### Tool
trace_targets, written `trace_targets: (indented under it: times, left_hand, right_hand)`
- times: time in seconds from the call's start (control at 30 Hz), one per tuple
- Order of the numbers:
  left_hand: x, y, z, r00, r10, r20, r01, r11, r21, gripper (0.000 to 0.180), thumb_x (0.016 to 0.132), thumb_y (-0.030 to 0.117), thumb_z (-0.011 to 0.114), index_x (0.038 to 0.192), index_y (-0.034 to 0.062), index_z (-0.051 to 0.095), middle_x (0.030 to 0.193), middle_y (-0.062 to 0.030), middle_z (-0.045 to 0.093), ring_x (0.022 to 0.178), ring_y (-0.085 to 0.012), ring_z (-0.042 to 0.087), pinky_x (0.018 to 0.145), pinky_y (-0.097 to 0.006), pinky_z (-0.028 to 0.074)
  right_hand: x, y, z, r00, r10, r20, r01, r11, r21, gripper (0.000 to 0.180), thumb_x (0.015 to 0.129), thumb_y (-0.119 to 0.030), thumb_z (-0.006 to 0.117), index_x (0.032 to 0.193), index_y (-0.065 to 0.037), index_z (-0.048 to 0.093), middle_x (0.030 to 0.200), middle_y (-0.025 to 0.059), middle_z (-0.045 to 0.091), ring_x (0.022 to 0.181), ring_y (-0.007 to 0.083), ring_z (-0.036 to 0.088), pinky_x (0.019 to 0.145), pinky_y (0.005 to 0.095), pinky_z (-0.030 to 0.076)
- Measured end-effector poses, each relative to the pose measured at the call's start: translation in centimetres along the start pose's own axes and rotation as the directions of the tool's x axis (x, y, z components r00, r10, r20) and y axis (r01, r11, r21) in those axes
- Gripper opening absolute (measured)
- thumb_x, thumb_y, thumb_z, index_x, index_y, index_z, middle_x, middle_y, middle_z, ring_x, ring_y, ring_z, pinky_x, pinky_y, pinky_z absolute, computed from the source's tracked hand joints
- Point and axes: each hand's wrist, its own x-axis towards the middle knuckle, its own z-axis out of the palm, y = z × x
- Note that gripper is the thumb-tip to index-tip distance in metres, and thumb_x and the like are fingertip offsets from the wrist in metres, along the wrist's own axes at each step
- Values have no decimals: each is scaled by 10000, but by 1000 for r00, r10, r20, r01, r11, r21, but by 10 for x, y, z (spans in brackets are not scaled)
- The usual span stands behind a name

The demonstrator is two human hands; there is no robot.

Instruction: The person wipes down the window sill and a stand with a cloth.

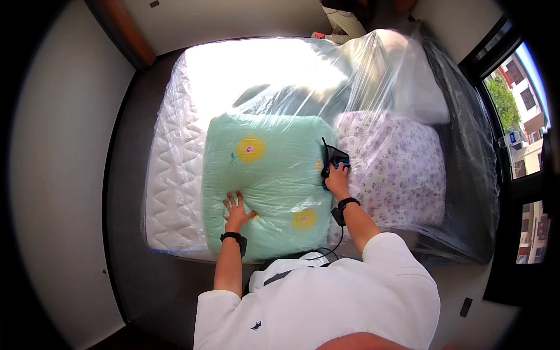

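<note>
- At 9 o'clock in my view I see the quilted white mattress [169, 175], wrapped in clear plastic, lying on the dark bed frame [125, 192].
- Just right of it, near the centre, the mint-green pillow [265, 175] with yellow flowers lies on the mattress.
- The left hand [236, 211] sits at 6 o'clock on that pillow, fingers spread flat, palm pressed into the fabric, holding nothing. A black band circles the wrist.
- The pillow dents under that hand.
- The right hand [337, 178] is at the pillow's 3 o'clock edge, fingers closed around a small black device [333, 157] with a blue part; it too wears a black wrist band.
- A black cable [326, 252] runs from near that wrist down toward 6 o'clock, to my white shirt.
- Just beside the device, at 3 o'clock, lies the white pillow with purple flowers [396, 169], touching the green one.
- A loose clear plastic sheet [385, 76] billows from 12 to 2 o'clock above both pillows.
- At 12 o'clock another person's legs [344, 23] stand beyond the bed.
- At 3 o'clock, far right, a window [519, 111] shows buildings outside.
</note>
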Motion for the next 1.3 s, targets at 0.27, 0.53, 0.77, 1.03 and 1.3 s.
trace_targets:
  times: [0.27,0.53,0.77,1.03,1.3]
  left_hand:
    - [-129,33,-152,955,291,-52,-293,956,-32,909,819,663,621,1482,98,363,1521,-265,302,1422,-423,267,1128,-538,272]
    - [-397,117,-242,-105,635,-765,-741,-563,-366,543,855,118,695,1344,112,458,758,-120,651,689,-188,642,579,-302,457]
    - [-464,134,-222,-170,492,-854,-777,-600,-191,821,786,22,670,1391,516,417,592,3,500,463,-102,322,448,-229,202]
    - [-477,129,-207,-183,539,-822,-719,-644,-262,678,784,176,751,1355,390,456,611,12,566,474,-98,438,459,-224,252]
    - [-424,95,-219,-266,654,-709,-306,-754,-581,491,808,282,798,1225,262,538,613,20,591,485,-94,515,479,-223,293]
  right_hand:
    - [-65,-8,-17,975,-38,219,19,996,88,601,711,-191,646,1306,-177,558,1307,214,442,1167,464,459,953,529,472]
    - [-169,-101,-14,718,-666,-201,696,691,197,602,702,-107,714,1283,-156,565,1278,207,469,1119,424,491,947,478,453]
    - [-168,-81,9,658,-742,-124,719,669,-188,546,683,-108,679,1218,-191,616,1273,123,507,1096,342,517,802,450,484]
    - [-187,-98,23,779,-622,-77,599,775,-201,542,682,-127,679,1218,-156,603,1255,165,494,1099,380,495,813,504,489]
    - [-203,-99,6,361,-926,113,863,378,335,463,700,-118,693,1156,-187,655,1168,110,542,1088,362,514,881,442,483]
